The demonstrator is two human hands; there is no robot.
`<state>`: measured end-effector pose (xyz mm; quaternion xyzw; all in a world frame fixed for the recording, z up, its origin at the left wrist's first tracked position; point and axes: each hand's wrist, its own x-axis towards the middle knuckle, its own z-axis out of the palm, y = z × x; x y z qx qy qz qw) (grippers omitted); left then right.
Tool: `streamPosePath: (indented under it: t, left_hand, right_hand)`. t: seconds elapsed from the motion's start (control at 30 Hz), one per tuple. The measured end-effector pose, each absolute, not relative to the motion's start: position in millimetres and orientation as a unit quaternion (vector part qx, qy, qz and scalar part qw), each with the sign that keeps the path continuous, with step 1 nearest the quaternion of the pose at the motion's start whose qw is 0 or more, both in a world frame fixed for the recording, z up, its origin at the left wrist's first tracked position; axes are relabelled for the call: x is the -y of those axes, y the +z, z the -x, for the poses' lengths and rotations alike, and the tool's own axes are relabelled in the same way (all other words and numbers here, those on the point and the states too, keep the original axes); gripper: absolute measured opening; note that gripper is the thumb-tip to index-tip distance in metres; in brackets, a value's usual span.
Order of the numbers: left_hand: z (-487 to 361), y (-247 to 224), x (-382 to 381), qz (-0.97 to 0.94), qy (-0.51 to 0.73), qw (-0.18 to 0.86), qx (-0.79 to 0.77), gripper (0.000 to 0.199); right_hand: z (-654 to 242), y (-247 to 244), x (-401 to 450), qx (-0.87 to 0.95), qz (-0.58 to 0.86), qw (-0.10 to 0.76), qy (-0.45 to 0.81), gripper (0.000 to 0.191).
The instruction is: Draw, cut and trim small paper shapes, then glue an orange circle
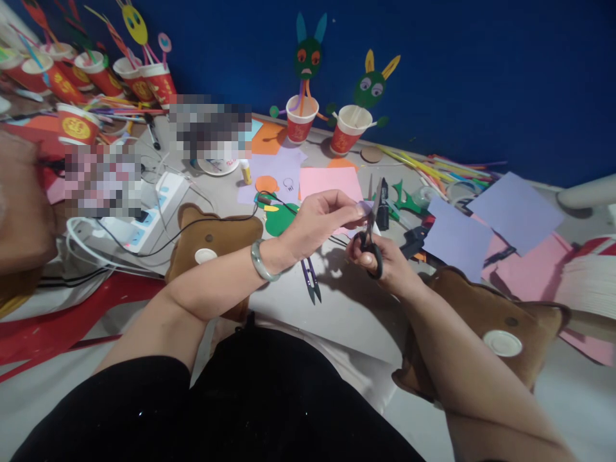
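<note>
My left hand (312, 224), with a bangle on its wrist, pinches a small piece of purple paper (366, 207) between thumb and fingertips. My right hand (389, 263) has its fingers through the black handles of a pair of scissors (373, 253). The blades point away from me, slightly parted, right beside the paper. Below my left hand lie thread snips (312, 282) on the table. Green paper pieces (279, 220) lie partly behind that hand. Farther back are an orange paper circle (266, 184) and a pink sheet (332, 181).
Two paper-cup figures (298, 131) with green heads stand against the blue wall; several more cups (161, 83) crowd the far left. A power strip (161, 212) with cables sits left. Brown cushions (214, 234) flank me. Purple sheets (514, 212) lie right. Another person's arm (24, 199) shows left.
</note>
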<state>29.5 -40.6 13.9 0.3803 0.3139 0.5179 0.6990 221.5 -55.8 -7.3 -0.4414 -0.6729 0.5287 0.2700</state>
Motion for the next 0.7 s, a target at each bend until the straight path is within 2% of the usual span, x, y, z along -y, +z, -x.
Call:
streamPosePath:
  t: [0.7]
  left_hand:
    - [-27.4, 16.2, 40.7, -0.392, 0.521, 0.686, -0.321, 0.044]
  right_hand:
    - [-223.0, -9.7, 54.1, 0.675, 0.442, 0.271, 0.524, 0.076]
